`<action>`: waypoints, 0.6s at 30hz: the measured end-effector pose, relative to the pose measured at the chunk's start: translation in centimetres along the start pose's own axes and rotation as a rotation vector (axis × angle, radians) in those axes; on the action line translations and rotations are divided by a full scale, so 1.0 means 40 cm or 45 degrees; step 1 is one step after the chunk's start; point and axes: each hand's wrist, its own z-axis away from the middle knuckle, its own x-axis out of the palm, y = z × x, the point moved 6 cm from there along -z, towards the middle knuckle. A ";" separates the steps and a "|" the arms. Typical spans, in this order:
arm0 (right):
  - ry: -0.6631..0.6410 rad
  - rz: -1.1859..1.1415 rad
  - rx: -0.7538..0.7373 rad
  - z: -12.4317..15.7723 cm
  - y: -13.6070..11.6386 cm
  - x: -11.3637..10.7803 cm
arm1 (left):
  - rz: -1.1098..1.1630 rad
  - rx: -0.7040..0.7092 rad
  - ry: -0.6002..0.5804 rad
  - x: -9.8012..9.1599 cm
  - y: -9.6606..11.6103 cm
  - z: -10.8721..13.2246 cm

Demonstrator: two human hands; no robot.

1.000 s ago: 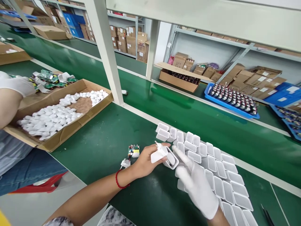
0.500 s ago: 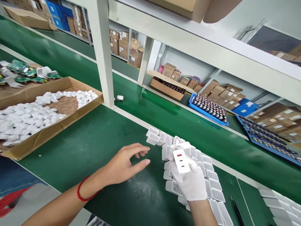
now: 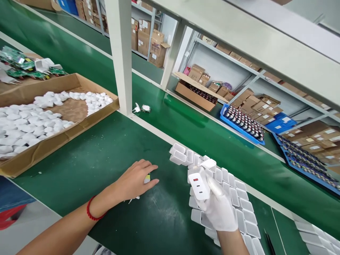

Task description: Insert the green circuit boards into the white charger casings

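My left hand (image 3: 136,179), bare with a red bracelet (image 3: 91,211) at the wrist, curls over a small charger circuit board (image 3: 147,177). Only a yellow and white end and some pale prongs show; the palm hides the rest. A white glove covers my right hand (image 3: 219,203), which grips a white charger housing (image 3: 199,187). Its port face, with one red slot and two dark slots, is turned up toward me. Behind and beside the glove, several open white housings (image 3: 248,206) stand in close rows on the green bench (image 3: 159,226).
A cardboard tray (image 3: 92,123) of white pieces lies left, beside a pile of circuit boards (image 3: 21,62). Beyond the white post (image 3: 122,60), a small board (image 3: 146,108) rests on the green belt (image 3: 180,117). Black tweezers (image 3: 269,242) lie at right. A blue tray (image 3: 241,124) stands farther back.
The charger circuit board now shows under my left hand, which has closed somewhat. My right hand has tilted the housing and lowered it slightly. A white piece has appeared beside the board on the belt.
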 end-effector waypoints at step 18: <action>0.121 1.216 -0.819 0.159 0.211 0.166 | -0.052 0.027 -0.079 -0.034 0.003 0.010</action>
